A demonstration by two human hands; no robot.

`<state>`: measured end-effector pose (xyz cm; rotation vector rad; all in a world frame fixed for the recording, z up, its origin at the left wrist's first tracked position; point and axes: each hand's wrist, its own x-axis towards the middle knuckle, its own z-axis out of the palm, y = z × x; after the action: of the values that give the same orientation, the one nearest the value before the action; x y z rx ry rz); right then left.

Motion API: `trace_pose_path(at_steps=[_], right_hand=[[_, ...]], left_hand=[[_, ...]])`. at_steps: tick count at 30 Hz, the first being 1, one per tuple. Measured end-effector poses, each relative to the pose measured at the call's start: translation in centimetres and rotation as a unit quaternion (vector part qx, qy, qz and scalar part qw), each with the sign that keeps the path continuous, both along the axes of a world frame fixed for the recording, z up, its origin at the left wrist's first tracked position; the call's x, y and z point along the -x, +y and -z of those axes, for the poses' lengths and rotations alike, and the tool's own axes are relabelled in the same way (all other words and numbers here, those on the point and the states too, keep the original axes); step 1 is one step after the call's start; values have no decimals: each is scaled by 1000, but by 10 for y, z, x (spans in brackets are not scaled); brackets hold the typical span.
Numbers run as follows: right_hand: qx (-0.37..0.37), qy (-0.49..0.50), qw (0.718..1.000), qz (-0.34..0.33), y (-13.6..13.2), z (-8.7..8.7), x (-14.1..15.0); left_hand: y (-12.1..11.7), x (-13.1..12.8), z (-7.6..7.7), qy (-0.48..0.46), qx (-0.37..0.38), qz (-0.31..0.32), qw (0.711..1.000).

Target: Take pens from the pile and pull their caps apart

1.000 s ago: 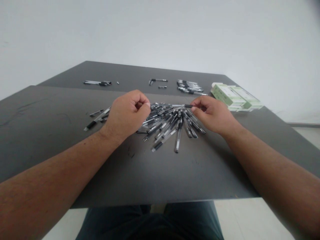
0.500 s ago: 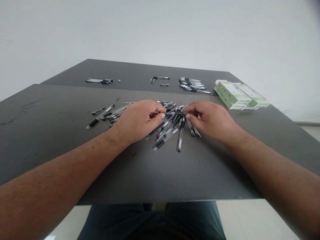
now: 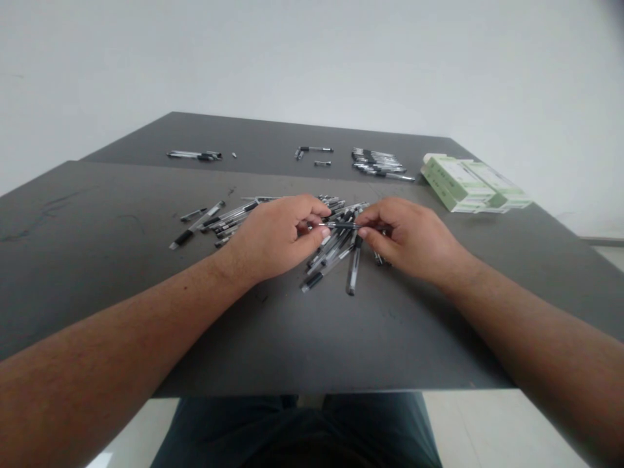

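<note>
Evidently for a steady hold, the right hand [image 3: 409, 235] pinches a pen [image 3: 343, 225] roughly level above the heap of pens [image 3: 336, 247], while the left hand [image 3: 273, 235] has thumb and forefinger at its tip, whether gripping or merely guiding I cannot tell. Heap fans out on the dark surface [image 3: 312, 351] right beneath both hands, presumably for short reaches. Farther off, green-and-white boxes [image 3: 461, 183] sit right, then a pen bundle [image 3: 373, 159] and a few pens [image 3: 195, 155] far left, apart, perhaps against mixing.
</note>
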<state>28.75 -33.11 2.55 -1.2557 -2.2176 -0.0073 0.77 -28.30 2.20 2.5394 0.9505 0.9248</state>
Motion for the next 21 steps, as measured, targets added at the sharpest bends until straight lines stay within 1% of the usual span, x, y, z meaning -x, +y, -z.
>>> trace_pose_path(at_steps=[5, 10, 12, 15, 17, 21], right_hand=[[-5, -7, 1000, -2, 0, 0, -1], [3, -24, 999, -25, -1, -1, -1], [18, -10, 1000, -17, -2, -2, 0], [41, 22, 999, 13, -2, -3, 1], [51, 24, 998, 20, -2, -4, 1], [67, 11, 998, -19, -2, -3, 0]], left_hand=[[-1, 0, -3, 22, -38, -11, 999], [1, 0, -3, 13, -52, 9, 999], [1, 0, -2, 8, -52, 13, 999], [2, 0, -1, 5, -51, 14, 999], [2, 0, -2, 7, -52, 16, 999], [2, 0, -2, 9, -56, 15, 998]])
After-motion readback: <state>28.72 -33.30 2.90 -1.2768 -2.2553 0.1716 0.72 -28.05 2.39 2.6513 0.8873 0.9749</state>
